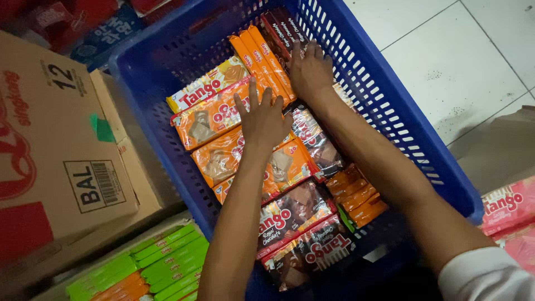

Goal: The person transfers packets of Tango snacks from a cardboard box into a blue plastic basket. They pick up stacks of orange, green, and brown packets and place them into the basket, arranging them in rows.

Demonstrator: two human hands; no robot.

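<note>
Both hands, left [263, 118] and right [310, 72], press flat (fingers spread) on wafer packs [214, 111] in the blue basket [390, 111].

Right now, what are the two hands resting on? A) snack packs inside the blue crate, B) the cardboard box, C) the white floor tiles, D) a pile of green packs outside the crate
A: the left hand lies flat on the orange snack packs and the right hand presses on packs farther back, all inside the blue crate.
</note>
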